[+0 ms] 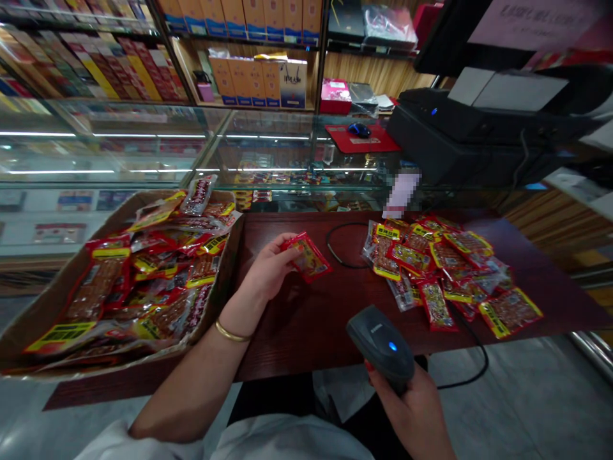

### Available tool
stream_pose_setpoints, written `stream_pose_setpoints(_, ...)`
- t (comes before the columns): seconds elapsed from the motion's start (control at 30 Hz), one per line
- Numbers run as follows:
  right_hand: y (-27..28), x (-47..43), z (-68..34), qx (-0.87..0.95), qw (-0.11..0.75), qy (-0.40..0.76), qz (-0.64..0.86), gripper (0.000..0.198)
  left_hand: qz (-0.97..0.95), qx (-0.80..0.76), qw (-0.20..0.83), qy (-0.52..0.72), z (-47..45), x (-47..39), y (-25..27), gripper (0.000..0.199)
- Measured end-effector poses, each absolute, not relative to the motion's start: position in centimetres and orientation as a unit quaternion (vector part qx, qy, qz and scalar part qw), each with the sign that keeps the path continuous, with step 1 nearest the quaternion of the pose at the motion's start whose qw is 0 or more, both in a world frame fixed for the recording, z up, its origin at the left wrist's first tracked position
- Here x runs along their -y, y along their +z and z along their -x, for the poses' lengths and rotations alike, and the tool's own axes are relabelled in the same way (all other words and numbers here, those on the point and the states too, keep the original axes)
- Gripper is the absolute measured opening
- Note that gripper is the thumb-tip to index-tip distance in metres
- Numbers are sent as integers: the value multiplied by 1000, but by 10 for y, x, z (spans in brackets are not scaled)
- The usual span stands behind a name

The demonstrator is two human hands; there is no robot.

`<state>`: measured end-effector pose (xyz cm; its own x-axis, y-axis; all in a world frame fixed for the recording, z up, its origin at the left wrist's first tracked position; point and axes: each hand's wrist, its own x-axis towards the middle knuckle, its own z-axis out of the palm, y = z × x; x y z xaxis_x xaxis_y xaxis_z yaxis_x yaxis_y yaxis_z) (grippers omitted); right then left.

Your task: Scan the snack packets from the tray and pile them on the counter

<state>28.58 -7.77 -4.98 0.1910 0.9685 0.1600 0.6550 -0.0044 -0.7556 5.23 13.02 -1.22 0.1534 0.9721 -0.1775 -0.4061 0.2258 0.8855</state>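
My left hand (271, 265) pinches a red snack packet (309, 257) above the middle of the dark red table. In my right hand (414, 402) is a black barcode scanner (380, 345) with a lit blue light, its head tilted toward the packet. Left of my left arm sits an open cardboard box (234, 249) filled with red and yellow snack packets (158, 262). A loose pile of similar packets (433, 255) lies on the right half of the table.
Behind the table (297, 332) runs a glass display counter (268, 137). A red mouse pad (373, 144) with a computer mouse (359, 130) rests on it, beside a black cash-register machine (474, 134). The scanner's black cable (483, 364) hangs past the table's front edge.
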Motion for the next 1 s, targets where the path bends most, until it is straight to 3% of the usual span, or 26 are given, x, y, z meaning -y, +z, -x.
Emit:
stream_pose_setpoints(0.2,-42,73,-281,606,389,219,658,22,-381,-437,670,464,-58,-130,-23,56)
stream_pose_setpoints(0.7,-48,76,-286,615,352,231,666,28,-298,-413,709,488,-71,-126,-31,22)
stream_pose_setpoints(1.0,-48,82,-296,644,318,216,662,29,-267,-409,732,474,-71,-125,-29,16)
